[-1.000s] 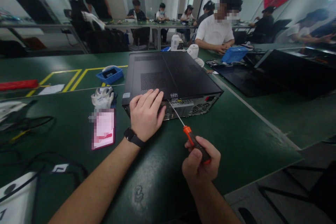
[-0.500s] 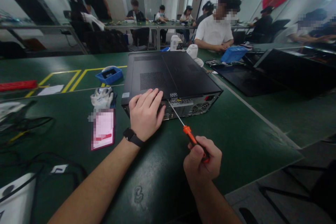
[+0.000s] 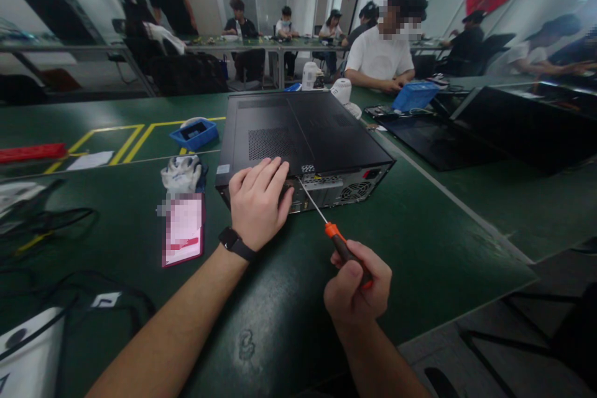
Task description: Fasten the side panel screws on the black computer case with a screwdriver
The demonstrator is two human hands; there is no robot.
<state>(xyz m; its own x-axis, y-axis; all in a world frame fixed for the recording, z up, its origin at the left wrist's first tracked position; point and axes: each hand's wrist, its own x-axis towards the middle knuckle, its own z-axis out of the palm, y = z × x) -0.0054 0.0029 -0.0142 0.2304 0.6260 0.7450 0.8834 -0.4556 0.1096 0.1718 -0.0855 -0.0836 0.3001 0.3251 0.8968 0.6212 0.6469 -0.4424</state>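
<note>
The black computer case lies flat on the green table, partly under the person's unclenched left hand; the right hand clamps a screwdriver reaching the rear panel. People sit beyond.

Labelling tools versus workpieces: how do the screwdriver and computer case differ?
Look: the screwdriver has an orange and dark handle and metal shaft; the computer case is a mostly black box.
Size: the case dwarfs the screwdriver.
Pose: the case lies on the table; the screwdriver is in the right grip.
Both have dark surfaces.
</note>
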